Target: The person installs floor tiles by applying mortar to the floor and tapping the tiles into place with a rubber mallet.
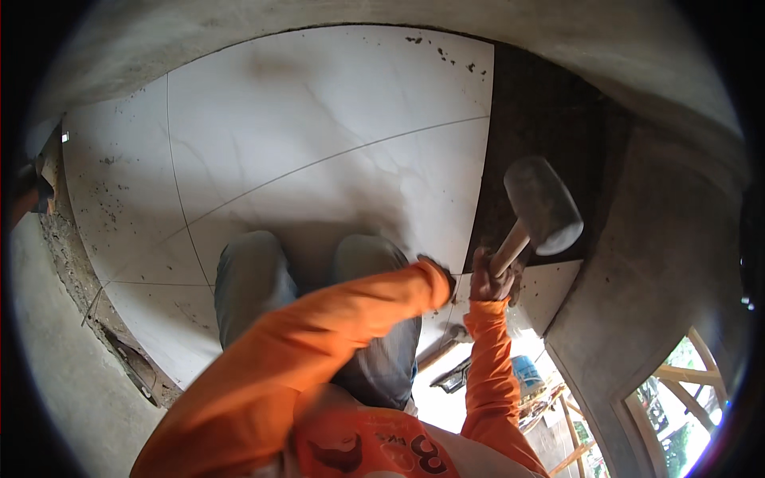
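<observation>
My right hand (491,280) is wrapped round the pale wooden handle of a rubber mallet (540,205), whose grey head is raised over a dark, untiled strip (546,111) of floor. My left hand (445,277) is beside my right knee, at the joint between white tiles; the orange sleeve hides most of it, so its fingers cannot be made out. Large white marbled tiles (319,95) lie round my bent knees (251,263). A smaller stretch of tile (548,291) lies just right of my right hand, below the dark strip.
Grey plastered walls (629,263) curve round the floor. A rough gap with debris (119,342) runs along the left edge of the tiles. Behind me at the lower right are a bright doorway with a blue bucket (527,374) and an opening with a wooden frame (685,374).
</observation>
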`<state>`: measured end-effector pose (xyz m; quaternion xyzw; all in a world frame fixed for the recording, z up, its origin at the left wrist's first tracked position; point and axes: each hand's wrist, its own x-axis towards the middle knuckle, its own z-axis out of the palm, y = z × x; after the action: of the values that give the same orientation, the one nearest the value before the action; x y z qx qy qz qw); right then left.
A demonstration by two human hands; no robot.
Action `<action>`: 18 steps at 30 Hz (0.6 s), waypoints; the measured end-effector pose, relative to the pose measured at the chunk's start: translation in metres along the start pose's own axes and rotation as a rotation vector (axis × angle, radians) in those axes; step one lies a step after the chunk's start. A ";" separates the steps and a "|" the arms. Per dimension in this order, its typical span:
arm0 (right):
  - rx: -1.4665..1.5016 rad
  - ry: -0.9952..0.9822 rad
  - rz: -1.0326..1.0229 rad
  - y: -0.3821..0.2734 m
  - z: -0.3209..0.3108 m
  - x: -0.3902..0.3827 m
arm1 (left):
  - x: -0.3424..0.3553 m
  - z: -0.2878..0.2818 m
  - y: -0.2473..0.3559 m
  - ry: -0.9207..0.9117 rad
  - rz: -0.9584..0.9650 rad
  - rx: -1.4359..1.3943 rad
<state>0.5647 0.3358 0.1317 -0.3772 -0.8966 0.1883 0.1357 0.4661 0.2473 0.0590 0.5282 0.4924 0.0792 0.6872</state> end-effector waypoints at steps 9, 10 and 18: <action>0.891 0.099 0.691 -0.014 0.034 -0.016 | -0.065 -0.269 -0.115 0.969 -0.192 0.799; 1.021 0.124 0.665 -0.012 0.041 -0.014 | -0.061 -0.273 -0.119 0.989 -0.229 0.789; 0.933 0.162 0.852 -0.025 0.049 -0.001 | -0.058 -0.280 -0.116 1.153 -0.335 0.725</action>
<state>0.5304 0.3077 0.0988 -0.6149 -0.4784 0.5674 0.2666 0.1764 0.3419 0.0121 0.5149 0.8485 0.0706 0.1000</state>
